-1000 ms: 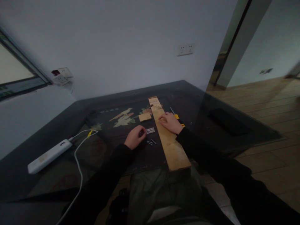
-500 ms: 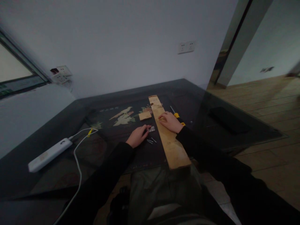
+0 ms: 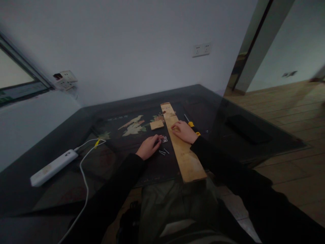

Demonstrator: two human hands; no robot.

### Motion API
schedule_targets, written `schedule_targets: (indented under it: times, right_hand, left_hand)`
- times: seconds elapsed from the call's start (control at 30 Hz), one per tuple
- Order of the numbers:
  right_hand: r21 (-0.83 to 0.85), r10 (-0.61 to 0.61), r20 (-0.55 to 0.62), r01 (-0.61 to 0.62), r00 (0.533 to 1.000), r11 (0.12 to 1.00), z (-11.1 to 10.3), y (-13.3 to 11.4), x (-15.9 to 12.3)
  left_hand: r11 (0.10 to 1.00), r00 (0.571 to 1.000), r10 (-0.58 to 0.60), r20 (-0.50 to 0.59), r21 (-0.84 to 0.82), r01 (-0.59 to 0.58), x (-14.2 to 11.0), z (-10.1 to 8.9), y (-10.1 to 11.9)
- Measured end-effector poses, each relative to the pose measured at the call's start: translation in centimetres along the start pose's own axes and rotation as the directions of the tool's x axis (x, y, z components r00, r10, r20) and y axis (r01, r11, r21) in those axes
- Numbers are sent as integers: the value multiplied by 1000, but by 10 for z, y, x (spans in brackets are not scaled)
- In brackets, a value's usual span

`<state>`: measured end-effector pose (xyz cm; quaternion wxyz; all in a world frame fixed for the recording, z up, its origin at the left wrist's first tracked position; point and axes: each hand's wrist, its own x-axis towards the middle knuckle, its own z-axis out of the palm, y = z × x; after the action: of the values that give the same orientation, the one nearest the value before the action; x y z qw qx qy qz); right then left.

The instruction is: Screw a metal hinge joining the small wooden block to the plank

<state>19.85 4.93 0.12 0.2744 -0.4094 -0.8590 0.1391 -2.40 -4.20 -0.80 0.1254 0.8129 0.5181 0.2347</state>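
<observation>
On the dark table lies a long wooden board (image 3: 186, 159), its near end sticking out past the front edge. My right hand (image 3: 185, 131) rests on top of the board, fingers loosely bent and apart. Left of the board, my left hand (image 3: 149, 146) reaches across the tabletop with fingers stretched and thumb apart. Its fingertips touch or nearly touch a small metal piece with holes (image 3: 165, 139), like a hinge or bracket. Several screws (image 3: 162, 152) lie just below it. A small square wood piece (image 3: 156, 125) sits beyond the left hand. A yellow-and-black screwdriver (image 3: 194, 128) is partly behind the right hand.
A white power strip (image 3: 54, 167) with a white cable (image 3: 85, 179) occupies the table's left side. Toward the right lies a flat black object (image 3: 248, 129). Inlaid bird and flower pictures (image 3: 133, 127) decorate the tabletop. A wall with sockets (image 3: 201, 50) stands behind.
The small metal piece has turned slightly at my left fingertips. My right hand stays on the board, and the board and screws lie as before.
</observation>
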Motion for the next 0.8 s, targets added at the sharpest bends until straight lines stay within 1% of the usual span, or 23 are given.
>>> schedule_targets:
  times: [0.13, 0.33, 0.47, 0.6, 0.7, 0.8]
  right_hand:
    - [2, 8, 1, -8, 1000, 1000, -1, -2, -1]
    - [-8, -4, 0, 4, 1000, 1000, -1, -3, -1]
    - [-3, -1, 2, 1, 1000, 1000, 0, -1, 0]
    - [4, -19, -24, 19, 1000, 1000, 1, 1, 0]
    - [17, -17, -41, 18, 999, 1000, -1, 0, 0]
    - [20, -13, -47, 14, 999, 1000, -3, -2, 0]
  left_hand:
    - [1000, 999, 5, 34, -22, -4, 0, -1, 2]
    - [999, 1000, 0, 23, -48, 1, 0, 0, 0]
    - [997, 999, -7, -35, -82, 4, 0, -1, 0]
    - [999, 994, -6, -108, -43, 1, 1, -3, 0]
    - [997, 980, -52, -192, -65, 40, 2, -3, -1]
    - [984, 962, -119, -247, -160, 81, 4, -3, -4]
